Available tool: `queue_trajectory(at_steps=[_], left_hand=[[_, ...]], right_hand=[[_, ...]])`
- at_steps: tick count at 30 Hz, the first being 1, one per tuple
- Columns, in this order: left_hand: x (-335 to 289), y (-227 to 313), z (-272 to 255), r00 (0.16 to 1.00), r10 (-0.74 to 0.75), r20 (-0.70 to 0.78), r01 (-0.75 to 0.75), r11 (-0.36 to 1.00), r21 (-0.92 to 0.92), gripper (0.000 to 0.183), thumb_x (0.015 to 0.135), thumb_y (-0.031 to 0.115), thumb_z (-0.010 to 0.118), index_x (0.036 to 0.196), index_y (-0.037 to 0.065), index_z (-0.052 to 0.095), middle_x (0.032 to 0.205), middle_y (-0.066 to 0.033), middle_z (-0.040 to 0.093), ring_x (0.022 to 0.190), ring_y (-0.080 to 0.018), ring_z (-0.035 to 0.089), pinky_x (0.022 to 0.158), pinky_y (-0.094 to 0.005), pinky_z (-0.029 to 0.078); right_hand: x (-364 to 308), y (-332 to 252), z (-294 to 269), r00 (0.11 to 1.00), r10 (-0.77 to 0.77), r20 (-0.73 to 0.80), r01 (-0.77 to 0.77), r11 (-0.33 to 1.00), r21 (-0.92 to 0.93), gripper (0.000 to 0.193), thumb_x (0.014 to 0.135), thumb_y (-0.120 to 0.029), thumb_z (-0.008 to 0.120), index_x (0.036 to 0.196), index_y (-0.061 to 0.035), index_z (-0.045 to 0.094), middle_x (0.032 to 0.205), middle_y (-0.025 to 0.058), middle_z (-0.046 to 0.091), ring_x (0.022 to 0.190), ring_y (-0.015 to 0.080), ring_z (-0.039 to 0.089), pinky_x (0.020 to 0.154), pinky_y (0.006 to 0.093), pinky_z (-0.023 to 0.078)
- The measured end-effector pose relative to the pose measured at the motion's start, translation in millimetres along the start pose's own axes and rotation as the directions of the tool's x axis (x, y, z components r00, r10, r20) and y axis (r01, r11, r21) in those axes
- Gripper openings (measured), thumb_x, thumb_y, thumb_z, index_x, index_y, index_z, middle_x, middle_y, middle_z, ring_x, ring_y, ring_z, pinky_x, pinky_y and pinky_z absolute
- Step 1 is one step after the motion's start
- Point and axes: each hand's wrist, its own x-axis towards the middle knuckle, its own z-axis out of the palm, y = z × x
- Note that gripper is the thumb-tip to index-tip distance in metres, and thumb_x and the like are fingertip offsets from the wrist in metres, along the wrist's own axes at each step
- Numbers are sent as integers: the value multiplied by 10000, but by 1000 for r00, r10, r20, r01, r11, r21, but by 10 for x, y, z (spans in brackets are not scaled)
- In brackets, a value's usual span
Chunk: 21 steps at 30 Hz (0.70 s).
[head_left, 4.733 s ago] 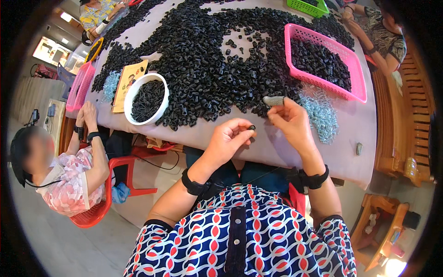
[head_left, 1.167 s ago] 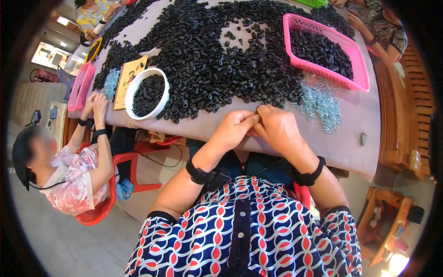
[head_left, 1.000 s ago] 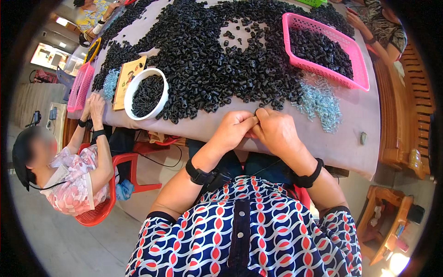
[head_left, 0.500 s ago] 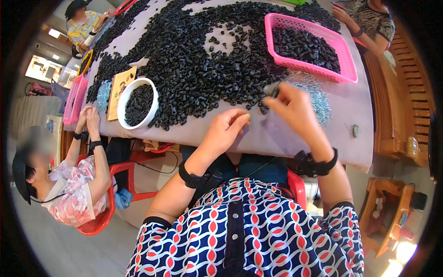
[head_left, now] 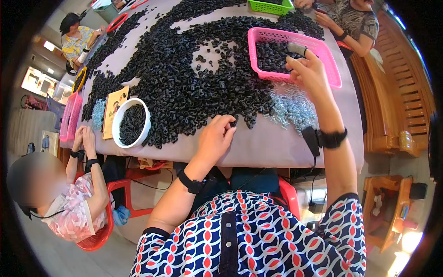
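Near the front edge of the table, my left hand [head_left: 214, 138] pinches a small black plastic piece [head_left: 234, 122] between thumb and forefinger. My right hand [head_left: 311, 76] is held over the right part of a pink basket [head_left: 330, 69], thumb and forefinger apart, with no piece visible between them. A grey cover [head_left: 297, 49] sits at its forefinger tip. Black pieces fill much of the basket. A large heap of similar black pieces [head_left: 184, 92] spreads over the table beyond my left hand. Small clear-looking bits [head_left: 293, 111] lie in a pile between the basket and my right wrist.
A white bowl [head_left: 146, 124] of thin black parts stands at left, beside a yellowish booklet [head_left: 113, 113]. Further left is another pink basket [head_left: 69, 122]; a green basket [head_left: 272, 8] stands at the back. People sit at the left, far left and far right. A wooden bench [head_left: 397, 92] flanks the right side.
My right hand has moved from beside the clear bits up and over the pink basket. My left hand stays near the table's front edge. The whole view has shifted slightly.
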Motion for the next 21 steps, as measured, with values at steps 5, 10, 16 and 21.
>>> queue_trajectory(at_steps=[5, 10, 16, 21], left_hand=[[-83, -192, -20, 983, 159, -93, -158, 987, 23, 196, 824, 69, 664, 1015, 65, 623, 829, -80, 588, 726, -266, 605, 634, -369, 477], [15, -17, 15, 998, -6, -55, 3, 998, -56, 176, 831, 93, 655, 1002, 62, 621, 820, -80, 584, 734, -267, 609, 654, -373, 486], [-19, -122, 5, 994, 27, -110, -31, 999, -38, 194, 814, 80, 690, 1002, 50, 651, 792, -49, 589, 620, -163, 568, 590, -297, 468], [16, -57, 87, 997, 30, -75, -34, 998, -52, 208, 816, 73, 698, 1019, 52, 659, 785, -49, 588, 612, -160, 561, 589, -294, 467]], right_hand=[[-1121, -1216, 579, 691, -384, 612, 483, 875, 3, 328, 822, -106, 679, 1133, -5, 645, 805, 41, 640, 685, 120, 602, 625, 267, 487], [-1388, -1816, 508, 421, -368, 829, 421, 889, 181, 129, 766, -41, 601, 885, 8, 608, 818, 140, 599, 656, 261, 621, 578, 360, 530], [-1390, -1782, 570, 422, -420, 803, 500, 847, 180, 143, 802, -70, 578, 933, -15, 595, 822, 129, 592, 648, 246, 593, 570, 347, 505], [-1846, -1644, -725, 449, -444, 775, 614, 784, 93, 155, 833, -94, 558, 973, -34, 585, 826, 119, 586, 641, 233, 571, 563, 336, 485]])
